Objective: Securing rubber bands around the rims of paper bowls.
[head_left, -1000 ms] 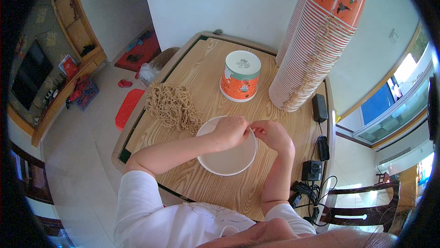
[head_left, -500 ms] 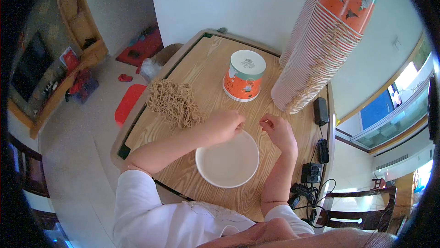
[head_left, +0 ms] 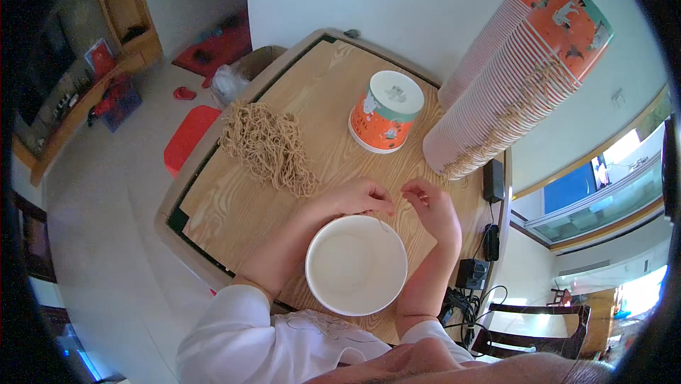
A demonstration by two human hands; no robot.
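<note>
A white-lined paper bucket point(head_left: 333, 270) stands mouth up in front of me, empty inside. Past its far rim my left hand point(head_left: 362, 197) is closed, fingertips pinched. My right hand point(head_left: 431, 210) faces it from the right, thumb and fingers also pinched, with a small gap between the hands. What the fingertips hold is too small to make out; a thin strand seems to show by the bucket's rim below them. A tangled heap of brown twine point(head_left: 268, 148) lies on the table to the left of my hands.
Orange and green paper buckets point(head_left: 386, 123) stand upside down on the wooden table point(head_left: 319, 86). Tall leaning stacks of nested buckets point(head_left: 496, 93), twine hanging along one, rise at the right. Black power adapters point(head_left: 492, 182) and cables line the right edge. A red stool point(head_left: 190, 139) stands left.
My left hand has come lower and nearer to my right hand, past the bucket's far rim. The view has shifted slightly. The twine heap lies still.
</note>
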